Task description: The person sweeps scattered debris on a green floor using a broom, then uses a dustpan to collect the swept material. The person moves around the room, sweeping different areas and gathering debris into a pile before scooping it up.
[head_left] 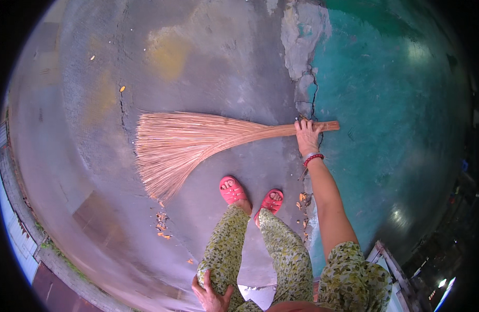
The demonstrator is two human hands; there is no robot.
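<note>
A straw broom [198,140] lies sideways in front of me, its wide fanned bristles to the left and its bound handle to the right. My right hand [307,138] grips that handle near its end, fingers wrapped over the top; a red bracelet circles the wrist. Down at the lower edge, my left hand [212,295] rests on my left leg over the patterned trousers, thumb and fingers apart and nothing held. Whether the bristles touch the floor along their whole length, I cannot tell.
Grey concrete floor [239,62] meets green-painted floor [390,104] along a broken, cracked seam [302,62]. Small dry leaves [161,223] lie near the bristle tips, and more leaves [304,200] line the seam. My feet wear pink sandals [233,191]. A low kerb [67,273] runs at the lower left.
</note>
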